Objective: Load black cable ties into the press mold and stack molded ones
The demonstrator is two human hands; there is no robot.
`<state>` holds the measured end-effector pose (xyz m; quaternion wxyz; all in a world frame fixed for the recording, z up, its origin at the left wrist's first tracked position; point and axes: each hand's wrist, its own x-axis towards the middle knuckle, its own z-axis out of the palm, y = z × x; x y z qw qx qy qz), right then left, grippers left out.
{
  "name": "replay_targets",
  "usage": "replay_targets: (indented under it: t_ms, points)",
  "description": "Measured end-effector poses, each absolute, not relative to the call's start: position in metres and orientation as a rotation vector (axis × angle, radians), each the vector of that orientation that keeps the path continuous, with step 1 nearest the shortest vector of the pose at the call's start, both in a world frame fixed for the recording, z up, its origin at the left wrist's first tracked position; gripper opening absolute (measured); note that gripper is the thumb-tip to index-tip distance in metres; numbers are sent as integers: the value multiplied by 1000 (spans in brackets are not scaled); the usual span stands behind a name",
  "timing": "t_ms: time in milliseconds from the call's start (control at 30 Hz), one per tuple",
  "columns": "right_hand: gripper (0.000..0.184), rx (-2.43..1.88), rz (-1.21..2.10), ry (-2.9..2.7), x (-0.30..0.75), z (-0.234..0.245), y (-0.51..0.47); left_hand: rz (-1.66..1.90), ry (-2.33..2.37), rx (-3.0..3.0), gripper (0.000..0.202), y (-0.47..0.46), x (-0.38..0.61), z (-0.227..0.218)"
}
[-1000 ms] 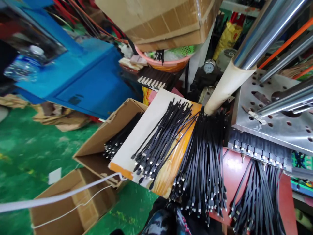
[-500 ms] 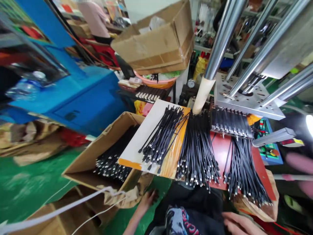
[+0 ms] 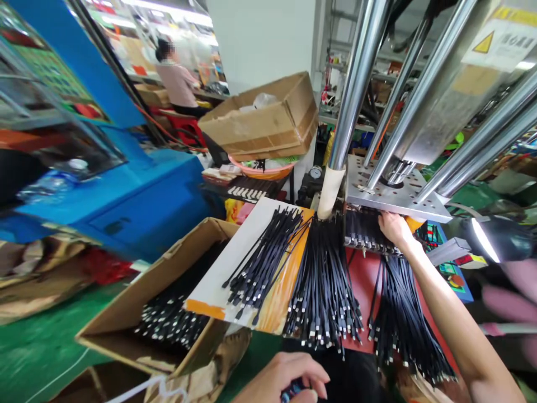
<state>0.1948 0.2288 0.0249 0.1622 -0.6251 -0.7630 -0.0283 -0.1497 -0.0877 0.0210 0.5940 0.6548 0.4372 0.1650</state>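
Blue metal machine cabinet (image 3: 146, 196) at far left. Press at right: upright steel columns above a perforated steel plate (image 3: 398, 202). Open brown cardboard box (image 3: 159, 274), black cables with silvery plugs (image 3: 176, 319) lying inside. Red tabletop (image 3: 361, 280) below the press. White board with orange edging (image 3: 249, 235) between box and tabletop.

Flat black cables lie in three bundles: one on the board (image 3: 268, 257), one just right of it (image 3: 323, 274), one beneath the right forearm (image 3: 403, 319). Left hand (image 3: 296, 376) low, near the lap, fingers loosely bent, gap to thumb. Right hand (image 3: 394, 228) just under the plate, at the black cable row (image 3: 363, 224); fingertips partly hidden, grip cannot be told.
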Motion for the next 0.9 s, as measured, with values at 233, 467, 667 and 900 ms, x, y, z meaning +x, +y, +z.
replay_targets:
  t_ms: [233, 467, 667, 900]
  points:
    - [29, -1715, -241, -2117, 186, 24, 220, 714, 677, 1541, 70, -76, -109, 14]
    - [18, -1399, -266, -1811, 195, 95, 34, 1273, 964, 1475, 55, -41, -125, 7]
    - [10, -1413, 233, -2086, 181, 147, -25, 944, 643, 1486, 81, -11, -82, 10]
    - [11, -1553, 414, -2109, 161, 109, -47, 563, 135, 769, 87, -72, -16, -48]
